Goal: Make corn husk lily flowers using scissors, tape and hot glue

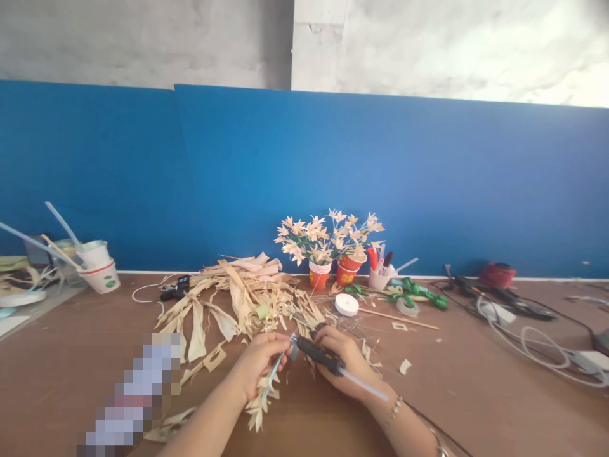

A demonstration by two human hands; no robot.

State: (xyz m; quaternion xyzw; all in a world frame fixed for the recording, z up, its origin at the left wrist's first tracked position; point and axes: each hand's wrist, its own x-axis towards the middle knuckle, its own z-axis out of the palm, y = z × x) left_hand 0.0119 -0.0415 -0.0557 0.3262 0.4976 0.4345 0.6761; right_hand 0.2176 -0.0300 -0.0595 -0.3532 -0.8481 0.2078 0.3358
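Observation:
My left hand (264, 362) pinches a flower stem (273, 371) wrapped in light blue, its pale husk-like petals (257, 406) hanging below the wrist. In my right hand (345, 362) is a black hot glue gun (318, 354), with a translucent glue stick (364, 384) sticking out of its back end. The gun's nozzle is close to the upper end of the stem; whether they touch I cannot tell. Just beyond both hands lies a heap of dried corn husks (238, 298) with loose scraps.
Red paper cups (320, 278) hold finished husk flowers (328, 235) against the blue partition (380, 165). A white tape roll (347, 304), a wooden stick (404, 318), green ribbon (404, 295) and a pen cup (379, 278) sit nearby. Cables (523, 346) spread at right; another cup (101, 278) stands left.

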